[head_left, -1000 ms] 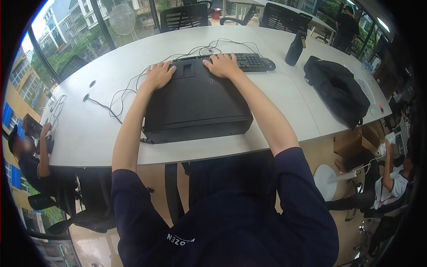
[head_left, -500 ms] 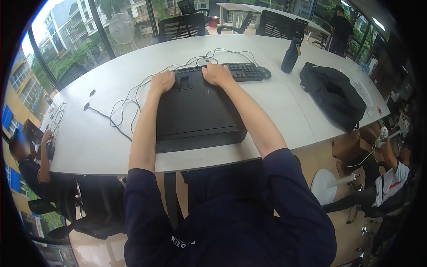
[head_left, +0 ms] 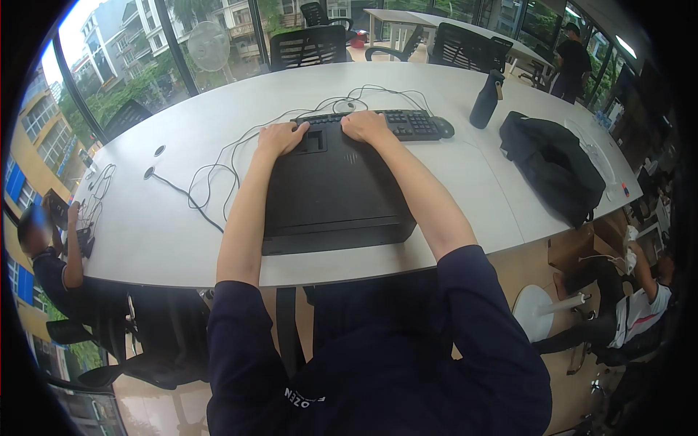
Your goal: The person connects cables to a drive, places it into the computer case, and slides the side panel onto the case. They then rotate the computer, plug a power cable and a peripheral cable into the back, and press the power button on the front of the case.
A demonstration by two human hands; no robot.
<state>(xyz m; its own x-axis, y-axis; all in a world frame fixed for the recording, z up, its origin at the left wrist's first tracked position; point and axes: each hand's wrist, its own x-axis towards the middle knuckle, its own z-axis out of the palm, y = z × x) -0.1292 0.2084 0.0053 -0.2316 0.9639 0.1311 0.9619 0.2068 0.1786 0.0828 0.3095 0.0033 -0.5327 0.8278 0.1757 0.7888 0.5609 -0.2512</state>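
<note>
A black computer case [head_left: 334,189] lies flat on the white table in front of me. My left hand [head_left: 282,139] grips its far left corner, beside a rectangular recess in the panel. Farther right along the same edge, my right hand [head_left: 366,127] is curled over the case, its fingertips partly hidden. Just beyond the case, a black keyboard [head_left: 409,123] lies partly covered by my right hand and the case. A dark computer mouse [head_left: 443,128] sits at the keyboard's right end.
Loose cables [head_left: 211,174] lie left of the case. A dark bottle [head_left: 486,102] and a black bag [head_left: 551,166] stand to the right on the white table [head_left: 160,232]. One person sits at the left, another at the right, and a third stands at the back.
The whole view has shifted slightly, so the scene appears a little lower and farther right. Both hands stay on the far edge of the computer case, which shows no clear movement.
</note>
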